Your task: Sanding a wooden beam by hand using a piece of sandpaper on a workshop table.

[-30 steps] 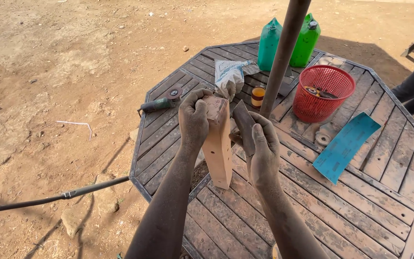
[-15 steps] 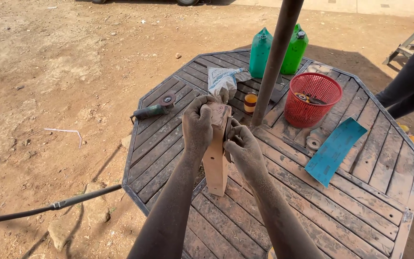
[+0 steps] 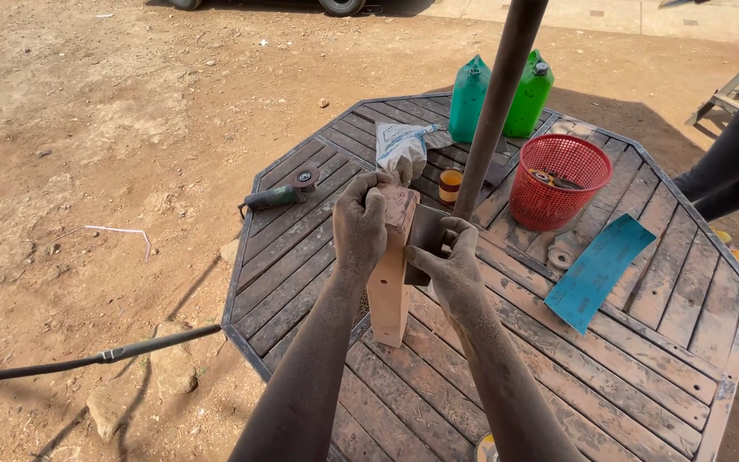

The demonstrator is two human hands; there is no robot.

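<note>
While gripped near its top by the left hand (image 3: 361, 224), fingers wrapped tight around it, pale wooden block (image 3: 389, 287) standing upright with its foot on the slatted table (image 3: 635, 376). Right hand (image 3: 446, 265) just right of the block, fingers closed on a dark sheet of sandpaper (image 3: 425, 239) pressed against the block's side. Beyond the block, touching distance past it, a dark pole (image 3: 493, 111) rising from the table's middle; small orange-lidded jar (image 3: 450, 184) at its base, contents not readable. Left of the block, near the table's edge, an angle grinder (image 3: 280, 195). Crumpled white bag (image 3: 402, 147) just past the block. Right of the block, blue sandpaper strip (image 3: 599, 269) lying flat; further off, red mesh basket (image 3: 558, 180) holding small round parts, too small to tell apart. Farthest from the block, two green jugs (image 3: 470, 98), capped, either side of the pole.
</note>
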